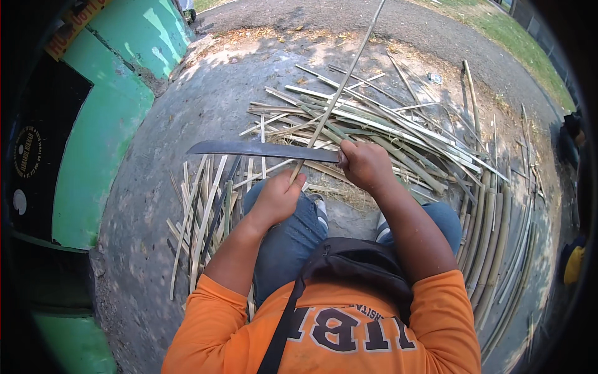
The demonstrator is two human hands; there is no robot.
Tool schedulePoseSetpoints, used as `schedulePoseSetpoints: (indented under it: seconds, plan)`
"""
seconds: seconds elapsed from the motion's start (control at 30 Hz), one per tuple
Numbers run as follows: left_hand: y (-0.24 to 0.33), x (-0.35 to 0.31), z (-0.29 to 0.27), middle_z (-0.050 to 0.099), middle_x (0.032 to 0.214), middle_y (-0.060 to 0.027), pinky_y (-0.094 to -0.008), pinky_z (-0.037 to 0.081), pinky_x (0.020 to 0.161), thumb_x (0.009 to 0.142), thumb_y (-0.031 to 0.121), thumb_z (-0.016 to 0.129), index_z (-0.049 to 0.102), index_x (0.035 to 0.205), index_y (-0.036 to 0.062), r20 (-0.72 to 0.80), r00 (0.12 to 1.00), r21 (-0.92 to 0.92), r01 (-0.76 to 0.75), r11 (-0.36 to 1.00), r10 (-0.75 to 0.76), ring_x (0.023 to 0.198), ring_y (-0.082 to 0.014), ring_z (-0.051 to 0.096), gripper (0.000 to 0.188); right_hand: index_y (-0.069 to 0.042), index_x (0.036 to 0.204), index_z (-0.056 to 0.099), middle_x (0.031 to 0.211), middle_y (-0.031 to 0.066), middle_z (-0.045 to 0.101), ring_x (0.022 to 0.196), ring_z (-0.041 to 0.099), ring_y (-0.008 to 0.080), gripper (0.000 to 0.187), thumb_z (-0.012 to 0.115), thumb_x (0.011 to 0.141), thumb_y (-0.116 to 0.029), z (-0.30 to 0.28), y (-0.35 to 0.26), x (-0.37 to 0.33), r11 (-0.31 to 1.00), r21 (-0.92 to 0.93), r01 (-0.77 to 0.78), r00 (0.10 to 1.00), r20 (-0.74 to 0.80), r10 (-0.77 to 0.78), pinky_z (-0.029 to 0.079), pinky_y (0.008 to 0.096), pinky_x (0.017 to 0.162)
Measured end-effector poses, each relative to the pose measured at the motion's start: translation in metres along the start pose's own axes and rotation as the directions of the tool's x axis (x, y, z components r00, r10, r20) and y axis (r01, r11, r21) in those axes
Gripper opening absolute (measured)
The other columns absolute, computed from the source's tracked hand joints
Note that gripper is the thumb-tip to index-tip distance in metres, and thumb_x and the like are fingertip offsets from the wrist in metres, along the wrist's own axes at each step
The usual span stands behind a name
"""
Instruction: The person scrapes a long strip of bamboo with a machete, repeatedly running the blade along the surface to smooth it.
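Note:
My right hand (367, 165) is wrapped round the handle of a machete (258, 149), whose long dark blade points left across my front. In my left hand (280, 196), closed above my left knee, is the near end of a long thin bamboo strip (339, 90). The strip slants up and away from me to the top of the view. It crosses the blade at about the middle of its length; whether the edge bites into it I cannot tell. Beyond my hands lies a loose heap of split bamboo strips (374, 121) on the ground.
More strips (208, 212) lie by my left leg. Whole bamboo poles (486, 243) are laid lengthwise to my right. A green wall (118, 118) stands at the left. A black waist bag (355, 268) rests on my lap. Part of a person (573, 149) shows at the right edge.

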State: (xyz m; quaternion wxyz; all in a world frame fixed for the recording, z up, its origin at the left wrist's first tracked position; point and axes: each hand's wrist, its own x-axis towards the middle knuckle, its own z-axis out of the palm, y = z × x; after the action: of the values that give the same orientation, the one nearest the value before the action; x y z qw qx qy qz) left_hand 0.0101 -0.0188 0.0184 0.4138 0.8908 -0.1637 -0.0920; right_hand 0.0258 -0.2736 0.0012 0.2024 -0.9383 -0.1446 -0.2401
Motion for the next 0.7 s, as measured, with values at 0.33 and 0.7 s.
schedulePoseSetpoints:
  seconds: [0.33,0.7]
  plan:
    - [-0.011,0.007,0.001,0.071,0.095,-0.023,-0.0424,0.05,0.083,0.109,0.03,0.052,0.066,0.115,-0.0048,0.008,0.999,-0.01,-0.044,0.999,0.044,0.088,-0.0333,0.067,0.038,-0.015,0.085,0.065,0.073,0.011,0.07,0.071,0.071,0.0351,0.011,0.068,0.087,-0.026,0.015,-0.006,0.001,1.0,0.002,-0.002,0.994,0.105,0.002,0.054,0.0491,0.063]
    - [-0.01,0.008,0.005,0.066,0.083,-0.0269,-0.0495,0.048,0.075,0.106,0.031,0.054,0.064,0.095,-0.0053,-0.018,0.999,-0.056,-0.039,0.998,0.038,0.081,-0.0443,0.065,0.039,-0.014,0.087,0.066,0.075,0.0124,0.07,0.072,0.071,0.0361,0.013,0.069,0.089,-0.027,0.008,-0.006,0.0,0.999,-0.009,-0.033,0.994,0.106,0.034,0.055,0.0497,0.064]
